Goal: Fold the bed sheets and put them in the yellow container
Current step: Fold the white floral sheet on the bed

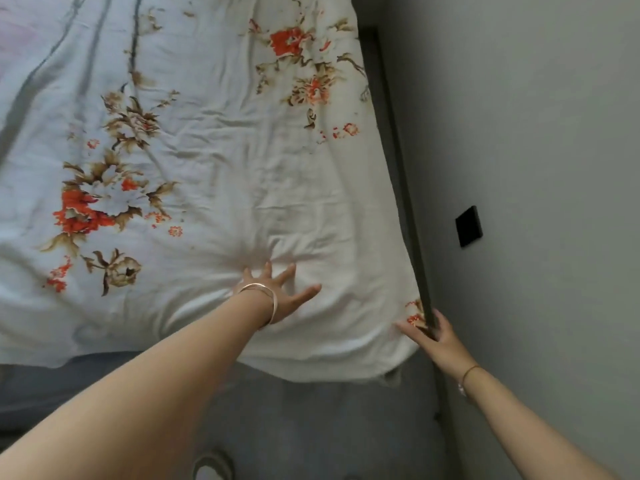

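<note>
the left hand [284, 292] lies flat with fingers spread, pressing down on the bed sheet [214, 161]. the right hand [433, 336] has its fingers loosely curled at the sheet's corner against a dark edge strip [412, 216] beside the wall [536, 133]; whether it pinches cloth i cannot tell. the sheet is white with orange and brown flowers, wrinkled, spread over the bed under both hands.

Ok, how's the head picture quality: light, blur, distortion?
Head view: soft, dim light, no glare; the sheet is fairly sharp, the left hand slightly blurred; wide-angle bending curves the bed edge by the wall.
</note>
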Demonstrator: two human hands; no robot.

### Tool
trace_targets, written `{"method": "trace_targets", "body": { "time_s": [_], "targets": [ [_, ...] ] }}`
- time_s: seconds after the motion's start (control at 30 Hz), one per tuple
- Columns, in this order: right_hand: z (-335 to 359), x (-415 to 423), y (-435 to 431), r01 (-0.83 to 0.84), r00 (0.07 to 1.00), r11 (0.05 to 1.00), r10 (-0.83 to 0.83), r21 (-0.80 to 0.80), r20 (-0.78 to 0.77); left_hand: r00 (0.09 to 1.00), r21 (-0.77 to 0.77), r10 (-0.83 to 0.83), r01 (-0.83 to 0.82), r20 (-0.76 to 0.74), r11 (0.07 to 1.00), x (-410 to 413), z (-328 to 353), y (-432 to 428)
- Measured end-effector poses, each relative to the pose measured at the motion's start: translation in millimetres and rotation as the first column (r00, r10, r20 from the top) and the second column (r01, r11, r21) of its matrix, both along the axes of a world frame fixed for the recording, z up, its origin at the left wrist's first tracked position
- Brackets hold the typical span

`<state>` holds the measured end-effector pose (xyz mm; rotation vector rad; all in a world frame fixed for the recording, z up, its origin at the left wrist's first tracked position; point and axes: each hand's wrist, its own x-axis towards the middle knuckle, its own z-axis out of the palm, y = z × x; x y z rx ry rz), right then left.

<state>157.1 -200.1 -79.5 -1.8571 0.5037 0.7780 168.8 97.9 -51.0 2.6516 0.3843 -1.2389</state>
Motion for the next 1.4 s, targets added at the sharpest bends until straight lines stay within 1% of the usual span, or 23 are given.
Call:
{"method": "trace_targets", "body": {
  "time_s": [0.07,0.13,0.2,0.27,0.33,0.37,0.47,0.5,0.53,0.6,0.63,0.7,0.73,0.8,0.83,0.9,0.93,1.0,1.07,1.13,1.2,1.3,1.4],
  "targets": [
    [-4,-5,-9,0.017,0.999,0.997,-0.014,0.073,-0.050,0.999,0.002,0.049,-0.049,0.003,0.999,-1,3,-8],
    [-6,-14,-12,-0.014,0.999,0.994,0.018,0.106,-0.040,0.997,-0.003,0.080,-0.080,0.012,0.997,-2,6,-9],
    [-6,-23,-13,-0.030,0.999,0.992,0.025,0.123,0.047,0.996,0.000,0.086,-0.086,0.018,0.996,-4,5,-9],
    [-3,-27,-12,0.006,0.990,0.986,-0.030,0.168,0.140,0.995,-0.007,0.091,-0.091,0.032,0.996,-5,6,-12],
    [-3,-23,-6,0.061,0.985,0.970,-0.097,0.234,0.142,0.992,-0.031,0.113,-0.112,0.049,0.993,-7,7,-14],
    [-3,-25,-3,0.067,0.986,0.966,-0.103,0.251,0.132,0.991,-0.039,0.122,-0.120,0.057,0.992,-9,7,-16],
    [-5,-29,4,0.020,0.982,0.985,-0.053,0.172,0.184,0.988,-0.051,0.127,-0.123,0.085,0.991,-13,6,-16],
    [-6,-34,7,0.029,0.977,0.987,-0.062,0.158,0.204,0.988,-0.055,0.121,-0.117,0.095,0.992,-15,4,-15],
    [-4,-40,9,0.058,0.973,0.982,-0.095,0.178,0.208,0.988,-0.066,0.116,-0.109,0.104,0.992,-17,2,-13],
    [-4,-56,15,0.144,0.969,0.955,-0.189,0.259,0.157,0.984,-0.111,0.117,-0.103,0.131,0.989,-23,0,-8],
    [-5,-64,17,0.137,0.973,0.955,-0.179,0.261,0.143,0.979,-0.137,0.124,-0.102,0.160,0.985,-27,-2,-7],
    [-8,-81,21,0.048,0.992,0.971,-0.072,0.233,0.099,0.948,-0.220,0.168,-0.110,0.269,0.969,-41,-2,-8],
    [-7,-88,22,0.002,0.998,0.977,-0.014,0.215,0.056,0.918,-0.286,0.211,-0.113,0.337,0.952,-50,-1,-12],
    [-1,-99,25,-0.104,0.994,0.978,0.107,0.180,-0.012,0.850,-0.418,0.298,-0.102,0.435,0.903,-69,0,-25],
    [1,-105,27,-0.178,0.982,0.973,0.184,0.149,-0.032,0.829,-0.458,0.316,-0.083,0.461,0.885,-81,1,-34],
    [11,-117,32,-0.328,0.940,0.939,0.335,0.105,-0.064,0.838,-0.513,0.316,-0.052,0.445,0.857,-105,3,-48],
    [17,-122,34,-0.373,0.920,0.922,0.382,0.100,-0.089,0.849,-0.543,0.320,-0.047,0.420,0.838,-116,5,-54],
    [32,-127,39,-0.397,0.904,0.909,0.411,0.126,-0.115,0.861,-0.614,0.343,-0.046,0.375,0.788,-129,11,-60],
    [56,-129,42,-0.310,0.944,0.938,0.323,0.157,-0.066,0.869,-0.695,0.361,-0.029,0.337,0.719,-136,31,-62],
    [90,-127,48,-0.150,0.988,0.969,0.156,0.195,-0.015,0.876,-0.740,0.353,0.006,0.328,0.673,-142,63,-60],
    [127,-122,55,-0.053,0.999,0.967,0.051,0.248,0.016,0.878,-0.744,0.339,0.030,0.338,0.667,-145,96,-57],
    [198,-110,68,0.042,0.994,0.951,-0.070,0.305,0.083,0.854,-0.740,0.327,0.097,0.406,0.666,-148,153,-46],
    [266,-93,82,0.062,0.981,0.930,-0.123,0.363,0.148,0.769,-0.727,0.375,0.165,0.518,0.666,-140,210,-38]
  ]
}}
